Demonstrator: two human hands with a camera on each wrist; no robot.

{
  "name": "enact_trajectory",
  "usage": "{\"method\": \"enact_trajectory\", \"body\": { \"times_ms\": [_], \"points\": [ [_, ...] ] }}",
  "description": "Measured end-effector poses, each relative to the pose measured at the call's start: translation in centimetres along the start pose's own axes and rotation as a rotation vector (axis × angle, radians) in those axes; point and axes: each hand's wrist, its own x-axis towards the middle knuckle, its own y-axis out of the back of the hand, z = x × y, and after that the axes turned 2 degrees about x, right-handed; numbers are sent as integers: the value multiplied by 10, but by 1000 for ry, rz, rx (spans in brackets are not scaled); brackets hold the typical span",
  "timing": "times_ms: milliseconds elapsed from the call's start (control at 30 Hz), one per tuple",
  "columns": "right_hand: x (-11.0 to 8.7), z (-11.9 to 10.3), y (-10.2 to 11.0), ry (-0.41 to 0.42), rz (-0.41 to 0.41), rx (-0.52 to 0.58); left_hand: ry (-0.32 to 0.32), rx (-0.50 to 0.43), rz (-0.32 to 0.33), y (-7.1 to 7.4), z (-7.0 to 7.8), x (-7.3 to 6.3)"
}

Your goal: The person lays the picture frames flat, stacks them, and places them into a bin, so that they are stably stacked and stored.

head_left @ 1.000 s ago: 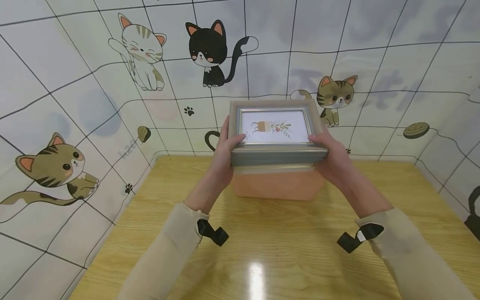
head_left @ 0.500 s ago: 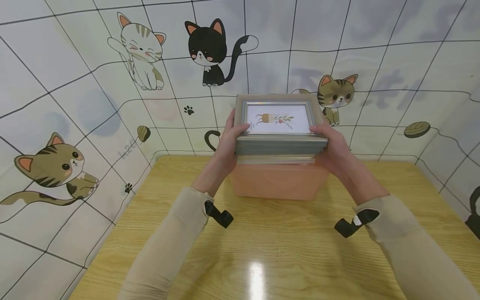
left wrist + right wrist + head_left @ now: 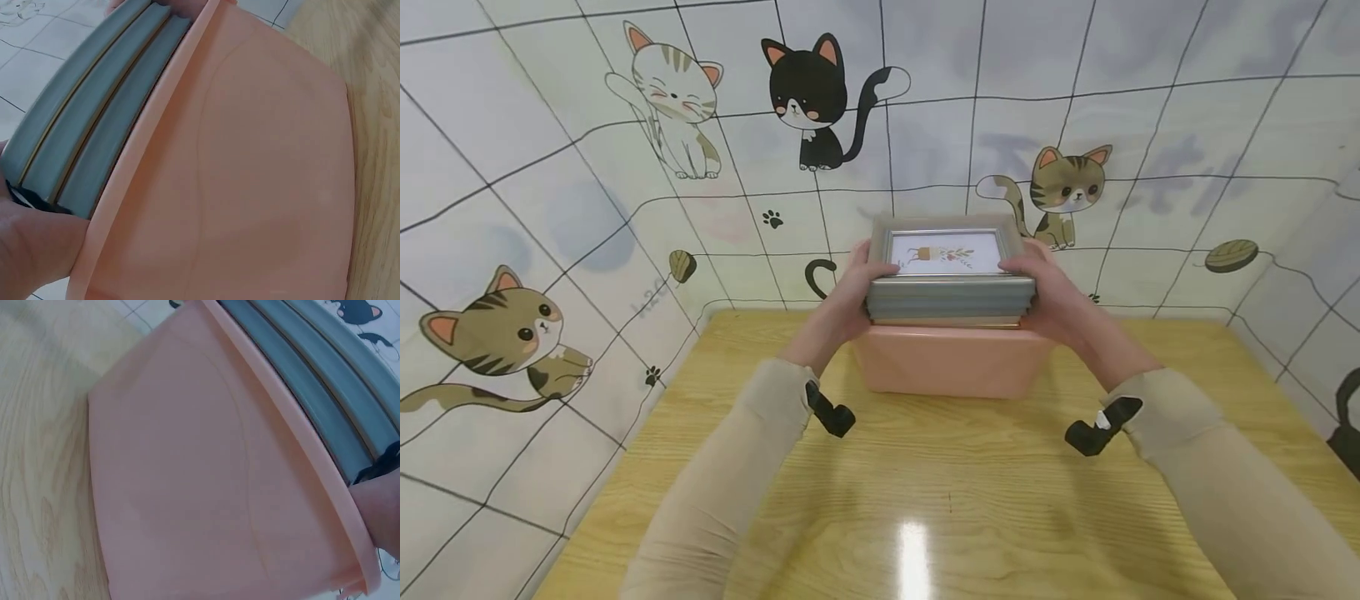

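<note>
Both hands hold a stack of grey-blue picture frames (image 3: 951, 298) by its two ends, level with the rim of a pink plastic bin (image 3: 951, 360). A white print of a plant in a pot lies face up in the top frame. My left hand (image 3: 848, 293) grips the left end with its thumb over the top edge; my right hand (image 3: 1049, 292) does the same on the right. In the left wrist view three frames (image 3: 103, 103) show layered along the bin's rim. The right wrist view also has the frames (image 3: 319, 378) at the rim. The bin's inside is hidden.
The bin stands near the back of a wooden table (image 3: 925, 467). Behind and at the sides hangs a white gridded backdrop (image 3: 925, 158) with cartoon cats. Dark wrist mounts (image 3: 831, 410) are strapped over both sleeves.
The stack first rose slightly and shifted right, then came down to the bin's rim. Both hands moved with it, and more of the bin's front wall now shows.
</note>
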Motion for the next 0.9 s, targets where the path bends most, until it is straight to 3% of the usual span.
{"method": "enact_trajectory", "body": {
  "times_ms": [200, 333, 467, 667, 900],
  "points": [
    [13, 0, 14, -150, -134, -135, 140, 47, -45, 9, 1, 12],
    [22, 3, 17, -189, -198, -194, 218, 67, -59, 12, 0, 19],
    [28, 3, 19, -197, -158, -227, 251, 70, -84, 11, 0, 24],
    [35, 2, 19, -252, -47, -272, 234, 114, -134, 7, -2, 29],
    [38, 0, 20, -243, -49, -265, 257, 102, -130, 4, -3, 32]
  ]
}}
